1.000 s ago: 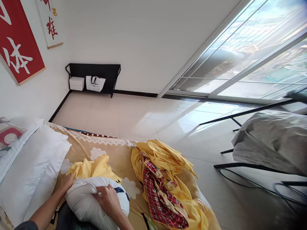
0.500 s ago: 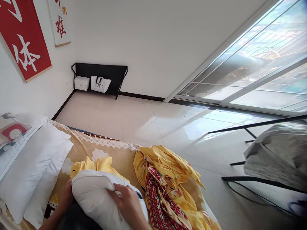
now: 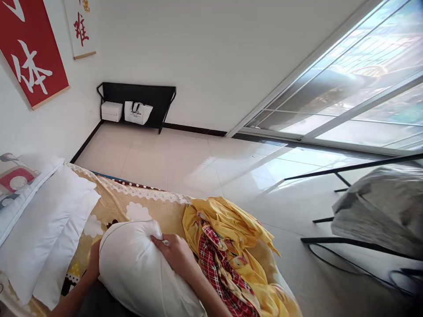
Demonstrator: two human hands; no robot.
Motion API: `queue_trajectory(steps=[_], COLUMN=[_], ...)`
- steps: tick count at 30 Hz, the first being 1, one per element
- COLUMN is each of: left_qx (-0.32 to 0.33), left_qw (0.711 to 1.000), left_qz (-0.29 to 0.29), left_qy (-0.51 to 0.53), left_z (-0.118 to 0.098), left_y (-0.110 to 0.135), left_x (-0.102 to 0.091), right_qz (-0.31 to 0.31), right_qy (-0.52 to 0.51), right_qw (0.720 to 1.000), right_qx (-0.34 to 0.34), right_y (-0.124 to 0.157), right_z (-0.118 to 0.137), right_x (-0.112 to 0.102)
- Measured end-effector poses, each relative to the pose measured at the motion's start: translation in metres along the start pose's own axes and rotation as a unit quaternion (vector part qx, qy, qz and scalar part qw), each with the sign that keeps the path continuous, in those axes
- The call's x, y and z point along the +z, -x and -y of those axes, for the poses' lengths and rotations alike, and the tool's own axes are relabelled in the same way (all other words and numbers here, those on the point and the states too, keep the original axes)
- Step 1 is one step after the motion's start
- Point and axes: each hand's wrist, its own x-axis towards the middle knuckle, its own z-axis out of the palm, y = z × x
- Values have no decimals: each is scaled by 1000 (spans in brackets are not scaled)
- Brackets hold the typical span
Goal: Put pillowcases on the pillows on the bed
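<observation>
A white pillow (image 3: 135, 264) is bunched up in front of me at the bed's near edge. My right hand (image 3: 176, 253) grips its upper right corner, thumb and fingers pinching the fabric. On the pillow's left side my left hand (image 3: 94, 259) holds the edge, its fingers mostly hidden behind. A sliver of yellow cloth shows by the left hand. To the right of the pillow lies a rumpled yellow printed cloth (image 3: 228, 220), with a red plaid cloth (image 3: 211, 259) bunched on it.
Several white pillows (image 3: 49, 211) are stacked at the left on the tan patterned bedsheet (image 3: 114, 200). A black shelf (image 3: 155, 99) against the wall bears a white box (image 3: 111, 111) and a white bag (image 3: 137, 113). A black-framed rack with grey covering (image 3: 380, 207) stands right.
The pillow has turned and risen, showing a smooth rounded face. The yellow cloth behind it is now almost wholly hidden. My right hand has shifted slightly right and up with the corner.
</observation>
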Motion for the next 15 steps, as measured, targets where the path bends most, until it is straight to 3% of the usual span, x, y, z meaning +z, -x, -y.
queue_trajectory(steps=[3,6,11,15], left_qx=[-30,-59,-81,-66], left_qw=[998,995,985,977], left_qz=[-47,-63,7,65], left_qy=[-1,-42,-155,-192], left_z=[-2,7,22,11], left_y=[-16,-16,1,-14], left_x=[-4,-9,4,19], right_qz=[-13,-52,-92,-83], right_qy=[-65,-105,-86,-81], right_qw=[998,993,990,991], right_qx=[-19,-8,61,63], right_y=[-10,-22,-54,-66], right_z=[-29,-45,-44,-33], right_x=[-7,-13,-9,-1])
